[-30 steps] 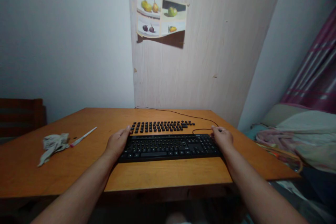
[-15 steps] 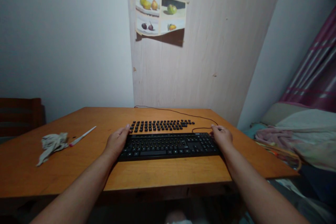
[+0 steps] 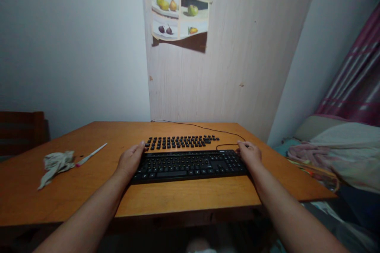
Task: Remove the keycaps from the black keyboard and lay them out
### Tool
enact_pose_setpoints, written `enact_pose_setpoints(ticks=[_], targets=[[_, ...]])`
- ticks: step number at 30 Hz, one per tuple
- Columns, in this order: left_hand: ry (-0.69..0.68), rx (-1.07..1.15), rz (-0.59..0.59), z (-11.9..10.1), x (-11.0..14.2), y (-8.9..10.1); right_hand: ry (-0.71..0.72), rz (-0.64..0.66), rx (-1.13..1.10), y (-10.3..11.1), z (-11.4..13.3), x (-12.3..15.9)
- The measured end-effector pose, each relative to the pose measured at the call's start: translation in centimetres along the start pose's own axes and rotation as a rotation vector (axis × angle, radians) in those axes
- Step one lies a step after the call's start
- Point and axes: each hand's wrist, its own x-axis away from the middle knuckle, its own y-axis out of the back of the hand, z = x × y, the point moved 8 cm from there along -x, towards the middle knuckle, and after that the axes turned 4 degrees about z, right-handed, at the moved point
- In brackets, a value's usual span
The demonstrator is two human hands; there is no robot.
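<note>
A black computer keyboard (image 3: 178, 168) lies along the near part of the wooden table, many of its keycaps off and the sockets bare; some keys and the number pad keep theirs. My left hand (image 3: 130, 160) is closed around its left end, thumb toward the far edge. At the other end my right hand (image 3: 249, 153) grips the far right corner, its fingers curled and their tips partly hidden. Loose black keycaps (image 3: 181, 141) stand in rows just beyond the keyboard. The keyboard's cable (image 3: 204, 126) runs past my right hand to the table's back edge.
On the left of the wooden table (image 3: 190, 193) lie a crumpled cloth (image 3: 57, 164) and a white brush-like stick (image 3: 92, 153) with a pinkish tip. A wooden chair (image 3: 22, 128) stands far left. Bedding (image 3: 335, 150) is piled on the right; fruit pictures (image 3: 179, 16) hang on the wall.
The view has shifted slightly, so everything sits a little to the left. The keyboard's left end seems slightly nearer to me; both hands keep their hold on it.
</note>
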Motion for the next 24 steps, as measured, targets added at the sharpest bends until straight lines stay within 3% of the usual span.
enact_pose_setpoints(ticks=[24], targets=[[-0.001, 0.057, -0.006, 0.33, -0.09, -0.18, -0.002, 0.013, 0.009, -0.08, -0.1, -0.16]])
